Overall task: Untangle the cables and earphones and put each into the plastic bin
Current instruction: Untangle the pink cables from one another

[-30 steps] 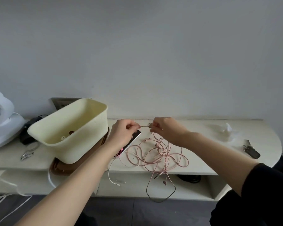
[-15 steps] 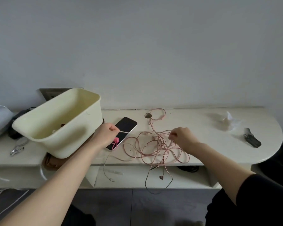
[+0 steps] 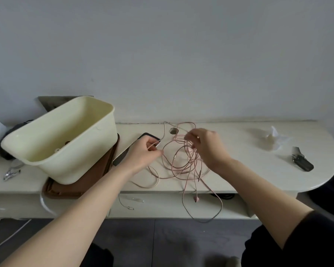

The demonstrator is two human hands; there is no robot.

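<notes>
Untangling is in hand: my left hand (image 3: 143,151) has its grip closed on one pink strand just right of the bin (image 3: 81,158). My right hand (image 3: 206,149) pinches a raised loop of the tangle of cables (image 3: 183,162), which lies on the surface (image 3: 239,170) with ends hanging over the near edge. Next, I judge, the pinched strand must be drawn free of the loops before anything goes into the bin.

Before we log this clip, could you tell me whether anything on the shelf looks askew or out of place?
The cream plastic bin sits tilted, propped partly on a brown tray rather than flat. Loops of the pink cable tangle dangle over the front edge of the white shelf.
</notes>
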